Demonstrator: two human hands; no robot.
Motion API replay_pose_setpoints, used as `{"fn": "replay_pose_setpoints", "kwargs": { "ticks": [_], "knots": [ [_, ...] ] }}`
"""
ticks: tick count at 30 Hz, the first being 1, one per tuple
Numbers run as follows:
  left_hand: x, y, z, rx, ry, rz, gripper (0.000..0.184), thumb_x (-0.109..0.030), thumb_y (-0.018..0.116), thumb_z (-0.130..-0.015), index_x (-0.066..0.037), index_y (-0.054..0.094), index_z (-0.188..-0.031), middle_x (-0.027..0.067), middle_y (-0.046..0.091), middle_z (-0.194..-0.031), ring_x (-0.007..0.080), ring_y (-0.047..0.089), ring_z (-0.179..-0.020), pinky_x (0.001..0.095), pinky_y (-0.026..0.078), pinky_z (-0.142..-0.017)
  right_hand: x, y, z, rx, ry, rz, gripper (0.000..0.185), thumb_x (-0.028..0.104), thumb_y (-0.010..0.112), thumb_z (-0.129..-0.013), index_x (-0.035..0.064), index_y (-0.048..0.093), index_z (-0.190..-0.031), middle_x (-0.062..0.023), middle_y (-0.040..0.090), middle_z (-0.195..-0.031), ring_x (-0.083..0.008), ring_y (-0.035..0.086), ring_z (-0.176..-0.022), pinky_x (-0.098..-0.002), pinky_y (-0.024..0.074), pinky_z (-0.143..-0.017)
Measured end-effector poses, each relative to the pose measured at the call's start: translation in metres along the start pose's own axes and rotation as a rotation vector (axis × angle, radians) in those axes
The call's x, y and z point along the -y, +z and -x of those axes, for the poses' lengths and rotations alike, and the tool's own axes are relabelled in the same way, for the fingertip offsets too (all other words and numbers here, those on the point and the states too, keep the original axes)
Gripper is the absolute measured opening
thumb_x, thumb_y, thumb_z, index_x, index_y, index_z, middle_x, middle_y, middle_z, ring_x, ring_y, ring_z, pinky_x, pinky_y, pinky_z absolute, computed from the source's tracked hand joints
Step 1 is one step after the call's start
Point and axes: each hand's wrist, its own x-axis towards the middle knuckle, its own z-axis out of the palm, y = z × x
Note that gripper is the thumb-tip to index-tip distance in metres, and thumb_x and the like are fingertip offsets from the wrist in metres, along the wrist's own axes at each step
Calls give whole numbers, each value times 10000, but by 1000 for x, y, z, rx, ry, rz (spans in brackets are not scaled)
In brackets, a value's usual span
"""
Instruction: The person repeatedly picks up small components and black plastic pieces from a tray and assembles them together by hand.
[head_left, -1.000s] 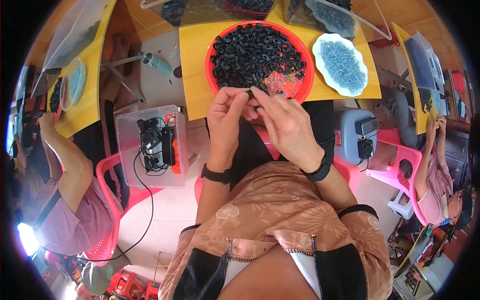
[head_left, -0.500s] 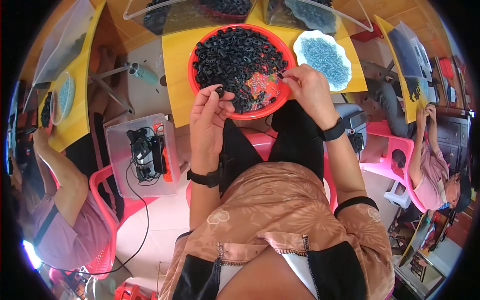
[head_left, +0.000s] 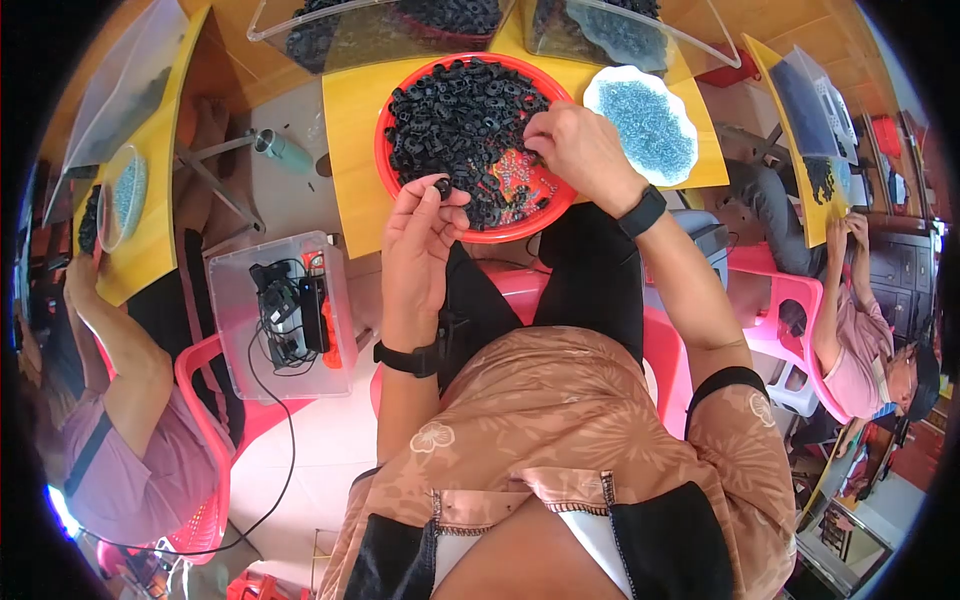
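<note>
Black parts (head_left: 450, 115) fill the red tray (head_left: 490, 236), upper centre. Left hand (head_left: 420, 222) pinches one part (head_left: 443, 188); right hand (head_left: 582, 145) reaches in, its grip hidden. Light left pressure and picking singly should work best.

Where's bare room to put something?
On the yellow table: a strip left of the red tray, a sliver right of the plate. Crowded: the tray, heaped with black parts, and the tray-plate gap, partly under the right hand.

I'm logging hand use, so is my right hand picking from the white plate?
No, the right hand has its fingertips over the red tray of black parts, not the white plate.
</note>
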Motion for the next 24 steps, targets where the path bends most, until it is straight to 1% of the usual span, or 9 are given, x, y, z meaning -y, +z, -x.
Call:
{"fn": "replay_pose_setpoints", "kwargs": {
  "ticks": [3, 6, 9, 12, 15, 18, 19, 22, 24],
  "knots": [
    [-1, -2, 0, 14, -4, 8, 177, -142, 504, -948, -50, 564, -1087, 81, 644, -923, 110, 584, -729, 227, 482, -689, 9, -1, -4, 134, 74, 114, 169, 219, 693, -735, 53, 673, -759, -141, 605, -757, -311, 618, -723, -409, 487, -643],
    [-2, -1, 0, 16, -9, 13, 175, -137, 502, -948, -50, 564, -1087, 80, 644, -923, 110, 584, -729, 226, 481, -688, 16, 0, -6, 144, 77, 194, 203, 241, 705, -726, 41, 671, -741, -156, 621, -783, -306, 627, -737, -409, 491, -645],
    [-1, -1, 0, 15, -10, 16, 174, -134, 498, -949, -52, 565, -1087, 79, 644, -922, 110, 585, -731, 225, 481, -689, 22, -3, -9, 221, 149, 200, 213, 236, 703, -728, 26, 665, -724, -171, 635, -783, -311, 633, -719, -411, 496, -633],
    [0, -1, 0, 15, -9, 4, 171, -133, 495, -950, -56, 563, -1087, 79, 644, -921, 109, 585, -734, 226, 480, -690, 22, -5, -9, 183, 123, 192, 203, 219, 694, -730, 19, 669, -757, -198, 637, -778, -333, 628, -693, -424, 498, -620],
    [-1, 2, 1, 4, 6, -30, 160, -137, 498, -951, -55, 551, -1078, 87, 647, -914, 107, 588, -732, 223, 477, -680, 18, -5, -3, -12, 52, 8, 183, 183, 666, -750, 9, 665, -805, -178, 641, -740, -318, 645, -688, -400, 511, -608],
    [-1, 5, 2, 8, 31, -85, 148, -137, 511, -947, -43, 538, -1058, 98, 654, -900, 103, 592, -718, 213, 471, -657, 31, -14, 5, 122, 172, -593, 188, 149, 646, -788, 8, 675, -909, -144, 645, -731, -228, 634, -641, -344, 494, -588],
    [-1, 5, 2, 15, 31, -110, 146, -136, 515, -945, -42, 537, -1055, 97, 655, -896, 102, 590, -716, 212, 469, -655, 38, -18, 9, 218, 253, -752, 206, 120, 617, -836, -17, 661, -983, -93, 646, -748, -134, 596, -650, -279, 473, -601],
    [2, 7, 2, 31, 42, -159, 149, -133, 528, -938, -38, 535, -1054, 93, 656, -885, 97, 583, -707, 209, 461, -652, 54, -20, 16, 230, 195, -980, 181, 105, 597, -866, -34, 652, -968, -56, 644, -758, -94, 576, -681, -246, 469, -629],
    [2, 8, 2, 42, 57, -190, 152, -130, 536, -934, -37, 536, -1054, 92, 657, -882, 93, 579, -703, 206, 457, -652, 61, -23, 15, 255, 209, -1033, 158, 74, 571, -879, -44, 647, -951, -62, 662, -785, -97, 601, -728, -250, 479, -665]
  ]
}}
